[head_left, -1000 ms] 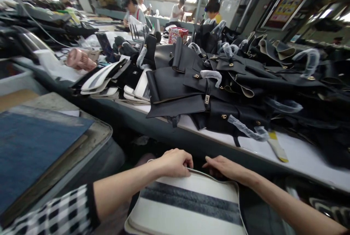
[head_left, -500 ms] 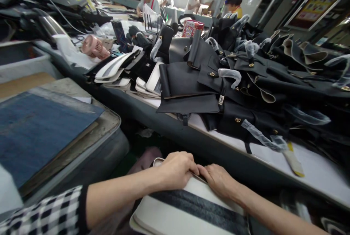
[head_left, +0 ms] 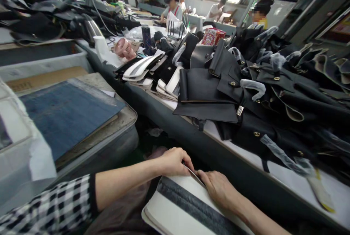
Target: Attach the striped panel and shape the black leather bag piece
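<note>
On my lap lies a white bag panel with a dark grey stripe (head_left: 188,200), tilted, with rounded corners and more than one layer showing at its near left corner. My left hand (head_left: 175,161) is closed on the panel's far edge, its fingers bent over it. Close beside it, my right hand (head_left: 220,189) pinches the same edge, thumb and fingertips almost touching the left fingers. What lies beneath the fingertips is hidden. Ahead on the bench are black leather bags (head_left: 207,85) with gold clasps and plastic-wrapped handles.
A blue board (head_left: 73,109) lies on a grey bin at the left. White striped panels (head_left: 142,65), a pink fan (head_left: 124,48) and a red patterned box (head_left: 213,36) stand along the bench (head_left: 161,114). Several people sit at the back.
The view has swung left, so the bench appears further right. My left hand has shifted its grip slightly along the panel's edge; my right hand stays beside it.
</note>
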`<state>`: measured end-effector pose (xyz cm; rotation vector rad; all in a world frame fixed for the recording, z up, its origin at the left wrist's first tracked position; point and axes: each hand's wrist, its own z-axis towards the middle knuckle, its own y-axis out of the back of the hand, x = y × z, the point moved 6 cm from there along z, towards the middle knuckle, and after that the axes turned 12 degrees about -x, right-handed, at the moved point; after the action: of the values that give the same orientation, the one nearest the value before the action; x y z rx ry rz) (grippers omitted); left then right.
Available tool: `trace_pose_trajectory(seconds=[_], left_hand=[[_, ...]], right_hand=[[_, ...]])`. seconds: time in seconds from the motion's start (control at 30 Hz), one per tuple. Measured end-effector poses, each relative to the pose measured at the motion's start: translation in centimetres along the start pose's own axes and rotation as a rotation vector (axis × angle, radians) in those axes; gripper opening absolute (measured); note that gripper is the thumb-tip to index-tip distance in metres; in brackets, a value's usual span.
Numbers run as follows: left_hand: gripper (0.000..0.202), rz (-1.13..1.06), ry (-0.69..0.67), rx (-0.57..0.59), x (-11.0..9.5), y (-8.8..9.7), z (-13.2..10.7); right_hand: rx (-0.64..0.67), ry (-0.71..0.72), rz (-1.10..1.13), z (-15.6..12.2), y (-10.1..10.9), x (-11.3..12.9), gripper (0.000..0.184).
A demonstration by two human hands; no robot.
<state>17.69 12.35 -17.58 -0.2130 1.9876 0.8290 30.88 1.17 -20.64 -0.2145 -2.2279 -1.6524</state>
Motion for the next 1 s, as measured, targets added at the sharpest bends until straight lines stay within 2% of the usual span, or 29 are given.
trace_pose_trajectory(seconds=[0.1, 0.2, 0.37, 0.57, 0.67, 0.83, 1.0], left_hand=[[0.032, -0.151, 0.088, 0.023, 2.2, 0.3, -0.3], [0.034, -0.235, 0.128, -0.042, 3.7, 0.6, -0.8], [0.024, -0.259, 0.044, -0.172, 4.3, 0.9, -1.3], [0.037, -0.396, 0.040, -0.193, 6.4, 0.9, -2.4], [0.035, -0.392, 0.025, -0.217, 6.4, 1.4, -2.9], [0.036, -0.257, -0.021, -0.122, 5.2, 2.5, -2.9], [0.039, -0.166, -0.013, -0.150, 5.2, 2.5, -2.1]], right_hand=[[0.005, 0.005, 0.052, 0.2, 0.4, 0.5, 0.043], [0.013, 0.022, 0.106, 1.0, 0.6, 1.4, 0.042], [-0.005, 0.063, 0.159, 2.9, 0.8, 3.4, 0.042], [-0.019, 0.071, 0.115, 5.1, 0.3, 4.8, 0.043], [-0.036, 0.073, 0.083, 6.3, 0.2, 5.5, 0.044], [-0.061, 0.102, 0.039, 7.5, 0.4, 6.5, 0.036], [-0.065, 0.064, 0.021, 7.7, 0.3, 6.7, 0.047]])
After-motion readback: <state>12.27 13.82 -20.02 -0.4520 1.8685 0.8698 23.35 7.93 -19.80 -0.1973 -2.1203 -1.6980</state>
